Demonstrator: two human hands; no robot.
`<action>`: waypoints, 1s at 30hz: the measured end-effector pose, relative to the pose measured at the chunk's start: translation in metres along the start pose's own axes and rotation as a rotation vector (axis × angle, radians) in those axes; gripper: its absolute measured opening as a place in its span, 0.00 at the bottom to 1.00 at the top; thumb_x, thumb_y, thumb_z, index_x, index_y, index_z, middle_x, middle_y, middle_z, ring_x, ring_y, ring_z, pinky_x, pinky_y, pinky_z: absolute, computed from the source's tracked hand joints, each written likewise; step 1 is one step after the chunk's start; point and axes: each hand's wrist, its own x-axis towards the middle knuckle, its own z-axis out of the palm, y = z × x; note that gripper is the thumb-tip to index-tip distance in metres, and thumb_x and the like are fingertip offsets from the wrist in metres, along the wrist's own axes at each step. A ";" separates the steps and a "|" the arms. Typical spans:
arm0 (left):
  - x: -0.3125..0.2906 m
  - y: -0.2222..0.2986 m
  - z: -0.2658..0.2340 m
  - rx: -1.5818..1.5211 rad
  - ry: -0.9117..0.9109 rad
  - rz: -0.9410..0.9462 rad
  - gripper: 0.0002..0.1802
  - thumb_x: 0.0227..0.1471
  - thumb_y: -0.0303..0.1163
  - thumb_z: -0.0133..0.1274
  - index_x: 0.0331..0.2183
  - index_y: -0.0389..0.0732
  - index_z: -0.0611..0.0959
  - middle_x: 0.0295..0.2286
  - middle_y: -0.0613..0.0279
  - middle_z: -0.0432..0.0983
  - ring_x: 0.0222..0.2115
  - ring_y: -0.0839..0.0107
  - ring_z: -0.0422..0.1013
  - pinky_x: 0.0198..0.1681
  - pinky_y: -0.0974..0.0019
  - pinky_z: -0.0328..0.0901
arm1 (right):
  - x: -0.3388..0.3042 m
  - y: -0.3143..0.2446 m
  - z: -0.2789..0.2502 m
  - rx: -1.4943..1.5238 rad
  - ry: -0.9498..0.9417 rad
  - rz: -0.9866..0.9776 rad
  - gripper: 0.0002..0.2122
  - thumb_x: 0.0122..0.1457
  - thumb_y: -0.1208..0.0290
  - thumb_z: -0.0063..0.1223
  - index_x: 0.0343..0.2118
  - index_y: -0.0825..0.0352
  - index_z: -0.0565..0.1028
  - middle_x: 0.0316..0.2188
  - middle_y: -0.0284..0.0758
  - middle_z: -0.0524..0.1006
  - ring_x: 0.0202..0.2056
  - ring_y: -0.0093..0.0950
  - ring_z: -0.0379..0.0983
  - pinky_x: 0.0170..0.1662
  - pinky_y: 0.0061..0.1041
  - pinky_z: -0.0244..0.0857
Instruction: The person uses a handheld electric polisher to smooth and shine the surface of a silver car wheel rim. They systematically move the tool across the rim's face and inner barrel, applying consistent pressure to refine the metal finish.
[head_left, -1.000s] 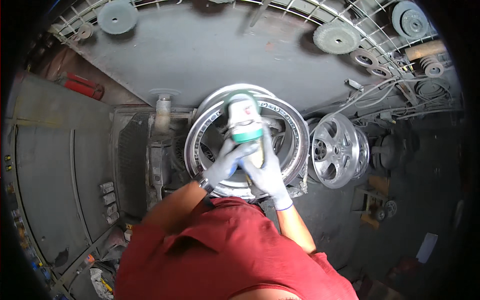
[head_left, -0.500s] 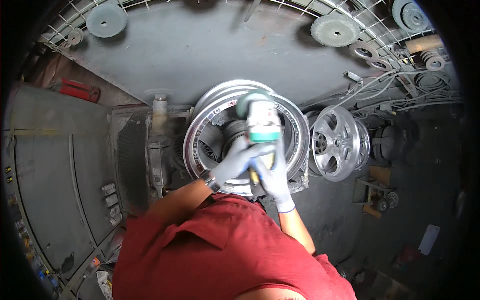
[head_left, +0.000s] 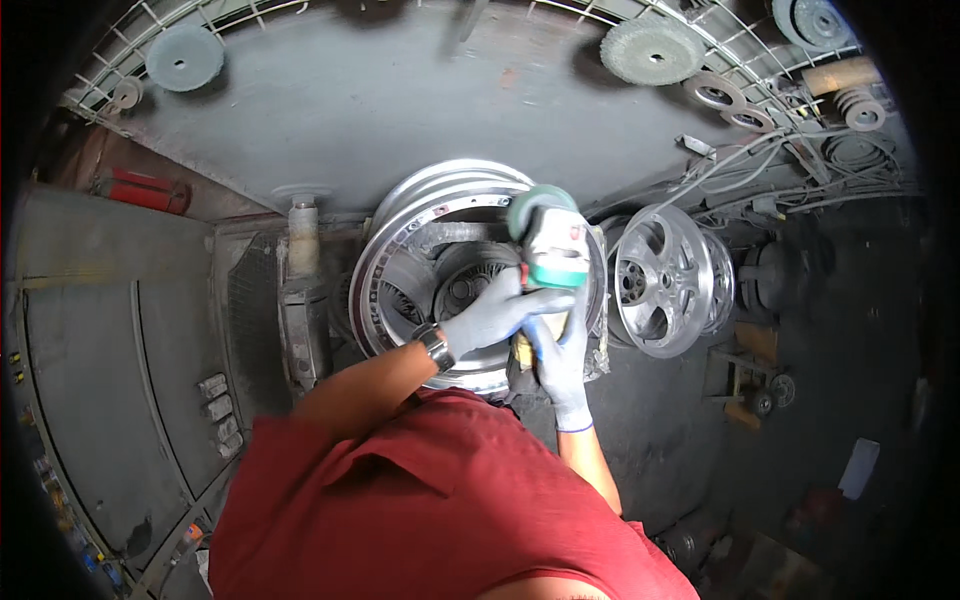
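Both gloved hands grip an angle grinder (head_left: 557, 245) with a silver head, a green band and a round green disc at its far end. Near its head, my left hand (head_left: 492, 318) is closed around the side. Lower down, my right hand (head_left: 565, 362) is wrapped round the grinder's body. Under the tool stands a shiny metal wheel rim (head_left: 366, 285), its open face up. The disc is over the far right part of this rim; I cannot tell whether it touches. My hands partly cover the rim's near right side.
Spoked alloy wheels (head_left: 668, 285) stand just right of the rim. A motor-like machine with a spindle (head_left: 303, 240) is at left. Polishing wheels (head_left: 653, 50) hang on a wire rack along the far wall. Cables (head_left: 745, 170) run at far right; a red cylinder (head_left: 143, 190) lies at far left.
The grinder and both hands have shifted right across the rim, showing more of its inside at left. The whole view has moved slightly too. Both hands keep their grip.
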 end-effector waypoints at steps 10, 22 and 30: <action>-0.071 0.000 -0.022 -0.214 0.378 0.009 0.28 0.65 0.33 0.57 0.62 0.37 0.72 0.53 0.57 0.76 0.53 0.69 0.74 0.59 0.61 0.68 | 0.016 -0.044 0.034 0.007 -0.354 -0.119 0.47 0.57 0.70 0.64 0.75 0.71 0.47 0.70 0.55 0.63 0.68 0.41 0.66 0.67 0.36 0.61; 0.011 0.002 0.016 -0.148 -0.099 -0.169 0.25 0.65 0.33 0.57 0.60 0.35 0.76 0.52 0.60 0.77 0.51 0.73 0.74 0.58 0.64 0.67 | -0.007 -0.015 -0.005 0.117 0.101 -0.027 0.43 0.61 0.75 0.60 0.75 0.69 0.48 0.62 0.45 0.71 0.58 0.34 0.72 0.62 0.33 0.66; 0.034 -0.015 0.012 0.201 -0.267 -0.208 0.24 0.63 0.33 0.59 0.58 0.34 0.78 0.51 0.63 0.79 0.49 0.77 0.73 0.57 0.65 0.67 | -0.031 0.021 0.012 0.257 0.354 0.131 0.36 0.63 0.72 0.59 0.71 0.73 0.55 0.59 0.47 0.72 0.56 0.34 0.72 0.61 0.34 0.65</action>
